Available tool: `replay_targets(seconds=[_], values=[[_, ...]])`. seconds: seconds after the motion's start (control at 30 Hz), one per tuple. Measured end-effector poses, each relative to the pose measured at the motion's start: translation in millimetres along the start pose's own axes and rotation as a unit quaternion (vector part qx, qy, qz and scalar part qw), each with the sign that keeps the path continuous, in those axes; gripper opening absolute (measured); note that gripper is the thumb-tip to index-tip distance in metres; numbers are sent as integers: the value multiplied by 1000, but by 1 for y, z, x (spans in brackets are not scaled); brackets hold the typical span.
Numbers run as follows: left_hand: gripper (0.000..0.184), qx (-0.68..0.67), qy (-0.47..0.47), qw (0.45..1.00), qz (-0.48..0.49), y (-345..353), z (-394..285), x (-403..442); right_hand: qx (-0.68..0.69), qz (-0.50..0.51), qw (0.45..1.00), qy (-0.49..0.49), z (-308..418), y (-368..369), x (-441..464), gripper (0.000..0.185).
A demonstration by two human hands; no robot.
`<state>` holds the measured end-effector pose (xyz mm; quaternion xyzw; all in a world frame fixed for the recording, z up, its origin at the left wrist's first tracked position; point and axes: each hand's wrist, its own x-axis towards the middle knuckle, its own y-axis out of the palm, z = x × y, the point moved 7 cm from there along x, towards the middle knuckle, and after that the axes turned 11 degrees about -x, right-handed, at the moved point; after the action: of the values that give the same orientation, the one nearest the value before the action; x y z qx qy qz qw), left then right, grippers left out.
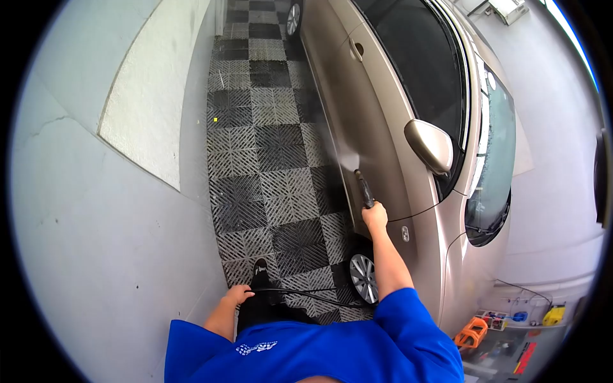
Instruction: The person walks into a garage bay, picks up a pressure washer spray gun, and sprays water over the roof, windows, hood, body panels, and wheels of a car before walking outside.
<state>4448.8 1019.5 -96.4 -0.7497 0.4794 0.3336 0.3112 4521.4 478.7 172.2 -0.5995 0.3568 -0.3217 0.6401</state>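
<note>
My right hand grips a black pressure washer gun, its tip pointed at the lower front door of a beige car. A white mist of spray leaves the nozzle close to the door panel. Low on the left, my left hand is closed around a black hose that runs across in front of my legs toward the front wheel.
Grey walls stand close on the left. Black and grey grated tiles cover the floor. The side mirror juts out from the car. An orange object and a yellow one sit at the lower right.
</note>
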Motion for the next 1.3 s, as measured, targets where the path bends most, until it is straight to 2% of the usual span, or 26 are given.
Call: replay_targets(seconds=[0.03,0.1,0.13,0.3,0.43,0.57,0.73,0.8,0.9,1.03,1.1,1.17,1.23,1.27,1.3], values=[[45,4,0,1000,-1,-1,4,1,-31,46,998,6,8,13,11,27],[44,-2,30,1000,-10,1,10,3,-47,54,997,-4,40,24,27,28],[42,-37,19,999,-25,3,16,2,-35,34,999,-15,61,23,34,28],[41,-22,39,997,-68,1,25,1,30,-16,997,-67,155,3,53,26],[40,-30,40,996,-74,-1,27,-1,28,-13,997,-74,163,11,49,26],[39,7,41,999,-6,3,28,3,-8,25,999,-36,85,62,21,24],[38,82,79,993,35,8,11,8,-67,153,981,101,-77,121,-77,28],[38,114,87,988,62,11,2,14,-73,176,968,164,-133,115,-131,23],[38,162,102,976,103,17,-29,20,-62,214,947,230,-202,112,-204,28],[38,244,131,952,133,28,-68,30,22,132,965,225,-237,69,-307,27],[38,304,157,928,147,39,-84,37,77,78,974,196,-238,31,-360,27],[39,337,138,916,171,53,-104,35,107,51,973,200,-235,-17,-408,26],[38,334,136,910,204,69,-105,42,140,18,956,257,-248,-46,-458,30],[37,343,91,910,214,79,-129,23,138,-20,946,292,-259,-55,-484,29],[37,342,150,902,217,93,-140,17,136,-57,935,324,-272,-60,-513,29]])
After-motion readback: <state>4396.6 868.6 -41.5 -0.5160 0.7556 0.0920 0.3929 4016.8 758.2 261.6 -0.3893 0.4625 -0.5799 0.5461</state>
